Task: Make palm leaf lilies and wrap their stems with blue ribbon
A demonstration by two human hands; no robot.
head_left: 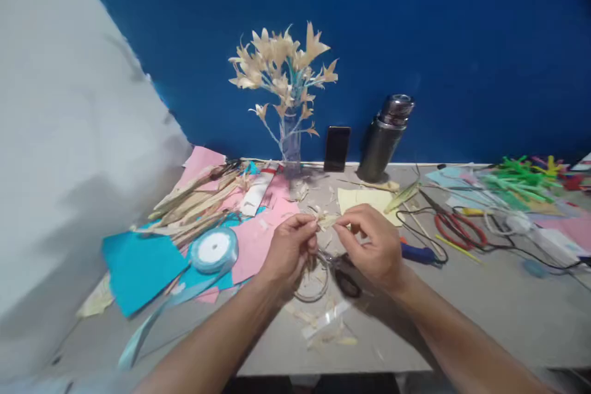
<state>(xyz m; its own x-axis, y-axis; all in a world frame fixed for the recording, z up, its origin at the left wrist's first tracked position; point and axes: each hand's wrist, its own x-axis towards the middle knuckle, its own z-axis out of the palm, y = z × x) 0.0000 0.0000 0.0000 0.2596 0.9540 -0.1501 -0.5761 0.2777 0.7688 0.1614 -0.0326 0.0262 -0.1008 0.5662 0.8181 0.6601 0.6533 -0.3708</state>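
Observation:
Between my two hands is a small pale strip of dried husk (327, 221). My left hand (289, 249) pinches its left end, where a bit of it looks frayed. The thumb and fingers of my right hand (375, 246) close on the other end. Just below my hands, partly hidden by them, lies a pair of scissors with a dark handle loop (347, 285). A clear ring-shaped thing (310, 298) is under my left hand. Pale husk scraps (337, 338) are scattered on the table in front.
Husk flowers (277, 61) stand in a clear vase (290, 144) at the back. Beside it are a phone (337, 149) and a thermos (385, 138). A ribbon spool (213, 249) and blue paper (143, 265) lie left. Red-handled pliers (459, 231) and cables lie right.

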